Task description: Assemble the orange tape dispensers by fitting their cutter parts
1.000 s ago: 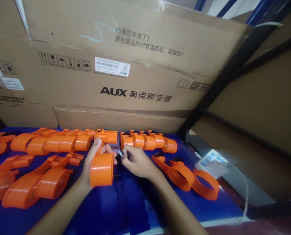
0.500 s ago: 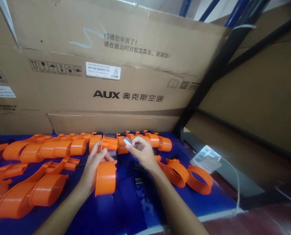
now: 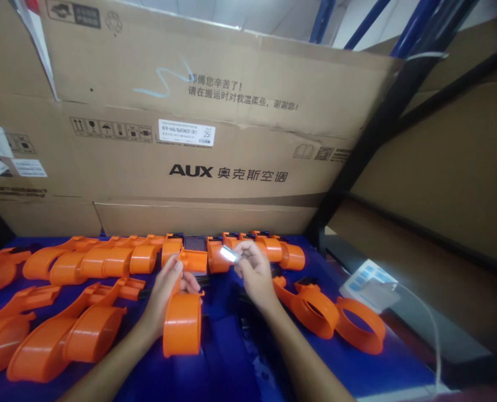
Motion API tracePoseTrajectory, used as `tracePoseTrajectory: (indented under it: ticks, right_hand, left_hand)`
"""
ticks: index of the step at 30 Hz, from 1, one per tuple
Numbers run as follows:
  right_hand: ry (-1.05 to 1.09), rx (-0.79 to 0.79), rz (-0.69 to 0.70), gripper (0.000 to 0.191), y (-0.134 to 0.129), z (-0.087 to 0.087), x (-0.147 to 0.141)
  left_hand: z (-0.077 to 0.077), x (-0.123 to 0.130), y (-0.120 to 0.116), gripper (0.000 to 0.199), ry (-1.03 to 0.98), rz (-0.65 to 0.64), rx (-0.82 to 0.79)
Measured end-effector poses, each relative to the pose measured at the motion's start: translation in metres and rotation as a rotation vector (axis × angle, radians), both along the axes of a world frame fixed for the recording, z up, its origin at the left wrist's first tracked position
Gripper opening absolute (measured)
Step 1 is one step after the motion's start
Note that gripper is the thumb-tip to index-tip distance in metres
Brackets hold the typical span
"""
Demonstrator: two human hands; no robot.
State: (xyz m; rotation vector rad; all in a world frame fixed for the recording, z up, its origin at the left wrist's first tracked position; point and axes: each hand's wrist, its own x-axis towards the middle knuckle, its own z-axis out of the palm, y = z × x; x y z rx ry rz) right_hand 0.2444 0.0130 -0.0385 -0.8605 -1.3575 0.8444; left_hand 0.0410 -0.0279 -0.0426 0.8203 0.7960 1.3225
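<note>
My left hand [image 3: 170,287] is closed around the neck of an orange plastic part [image 3: 182,324], which has a wide ring at its lower end and a block-like head at the top. To the right of that head, my right hand [image 3: 254,273] pinches a small flat strip [image 3: 230,254] that shines white with glare; its exact kind cannot be told. A gap lies between the strip and the orange part. Behind the left hand, a dark rectangular object [image 3: 195,243] is partly hidden.
Several similar orange parts [image 3: 68,268] lie in rows on the blue table surface [image 3: 215,368]. More orange rings [image 3: 360,326] are at the right, beside a white box with a cable [image 3: 369,285]. A large cardboard panel [image 3: 231,139] stands behind, with a dark metal frame post [image 3: 361,145].
The view has shifted, so the scene sits lower and further right. The strip in my right hand has tilted and now catches bright light. Both hands keep their hold.
</note>
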Motion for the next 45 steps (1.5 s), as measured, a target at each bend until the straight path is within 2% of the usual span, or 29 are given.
tracePoseTrajectory:
  ticks: [3,6,11,15,20,25,34,39,45]
  right_hand:
    - [-0.003,-0.001,0.062,0.025,-0.003,0.002,-0.005]
    - [-0.058,-0.007,0.096,0.022,-0.008,0.003,-0.009]
    - [-0.055,-0.006,0.053,0.023,-0.011,0.001,-0.011]
    - [0.004,-0.013,0.037,0.028,-0.012,0.001,-0.014]
    - [-0.022,-0.013,0.043,0.023,-0.017,0.005,-0.014]
    - [0.010,0.006,-0.026,0.023,-0.018,0.010,-0.009]
    - [-0.033,-0.013,0.000,0.023,-0.021,0.009,-0.010]
    - [-0.029,-0.030,-0.015,0.026,-0.020,0.008,-0.012]
    - [-0.025,-0.005,0.002,0.021,-0.017,0.007,-0.012]
  left_hand:
    - [-0.006,-0.002,-0.002,0.045,0.011,0.063,0.052]
    - [-0.006,-0.004,-0.004,0.046,0.030,0.060,0.045]
    - [-0.001,-0.003,-0.010,0.050,-0.034,-0.009,-0.018]
    - [-0.002,0.000,-0.013,0.054,-0.020,0.022,-0.018]
    - [-0.006,0.005,-0.014,0.062,0.068,0.117,0.013]
    - [-0.006,0.005,-0.016,0.068,0.100,0.084,0.002]
    - [-0.002,0.003,-0.018,0.054,0.136,0.105,0.048]
    - [0.004,0.003,-0.018,0.051,0.107,0.132,0.053]
    - [0.002,0.001,-0.015,0.056,0.132,0.128,0.051]
